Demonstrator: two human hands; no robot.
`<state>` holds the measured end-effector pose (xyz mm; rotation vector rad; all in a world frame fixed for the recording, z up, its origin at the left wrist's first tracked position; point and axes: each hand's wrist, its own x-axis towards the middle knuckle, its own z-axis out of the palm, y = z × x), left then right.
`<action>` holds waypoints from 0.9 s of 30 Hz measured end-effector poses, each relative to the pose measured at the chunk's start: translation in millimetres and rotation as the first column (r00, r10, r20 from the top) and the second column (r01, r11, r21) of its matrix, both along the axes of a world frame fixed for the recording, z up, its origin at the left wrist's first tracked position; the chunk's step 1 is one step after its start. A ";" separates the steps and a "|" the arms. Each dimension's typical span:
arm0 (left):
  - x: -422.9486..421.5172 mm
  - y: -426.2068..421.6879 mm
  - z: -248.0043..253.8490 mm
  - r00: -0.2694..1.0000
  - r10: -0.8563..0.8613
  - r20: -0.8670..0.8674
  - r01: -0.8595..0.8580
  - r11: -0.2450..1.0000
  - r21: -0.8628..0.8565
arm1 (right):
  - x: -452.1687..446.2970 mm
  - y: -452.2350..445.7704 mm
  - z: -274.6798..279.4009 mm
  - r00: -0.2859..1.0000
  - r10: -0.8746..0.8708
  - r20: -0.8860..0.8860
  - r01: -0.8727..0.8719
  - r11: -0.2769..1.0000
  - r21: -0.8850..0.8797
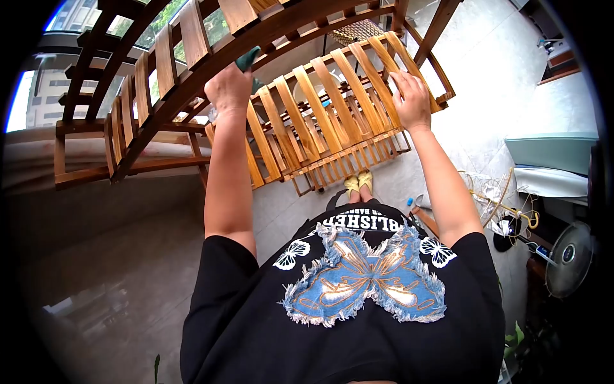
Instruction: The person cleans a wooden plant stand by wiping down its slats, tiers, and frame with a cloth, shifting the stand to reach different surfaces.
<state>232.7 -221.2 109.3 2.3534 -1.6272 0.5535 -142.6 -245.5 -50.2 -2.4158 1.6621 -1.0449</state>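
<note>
My left hand (230,89) is closed around a dark green cloth (248,59), beside the curved wooden rail of a slatted rack (165,61). Below and to the right of it is a slatted wooden shelf (313,125) with light brown slats and more slatted tiers beneath. At the right end of this shelf, my right hand (412,101) grips the outer slats, its fingers bent over the wood. The undersides of both hands' fingers are partly hidden.
Windows (48,96) lie behind the rack at the left. On the right stand a fan (568,255), a tangle of wire hangers (505,201) and a pale green bin (553,153). My feet in yellow slippers (358,184) are just before the shelf. A wooden-handled tool (425,221) lies on the grey tiled floor.
</note>
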 end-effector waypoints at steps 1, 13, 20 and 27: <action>-1.1 -1.9 -6.1 0.999 -0.034 -0.005 0.034 0.999 0.009 | 0.3 0.5 2.7 1.000 0.000 0.002 0.000 1.000 0.016; 8.4 41.7 -17.5 0.991 -0.098 -0.088 0.046 0.883 -0.468 | 6.3 0.4 -1.4 0.999 -0.031 -0.027 0.032 0.999 0.034; 26.1 46.2 -17.8 0.973 -0.002 -0.231 -0.024 0.994 -0.107 | 5.1 -0.6 -6.2 0.998 -0.029 -0.048 0.030 0.999 0.021; 64.3 67.0 -19.3 0.983 0.082 -0.167 -0.152 0.873 -0.463 | 3.3 -3.5 -7.5 0.995 -0.031 -0.091 0.032 0.999 0.003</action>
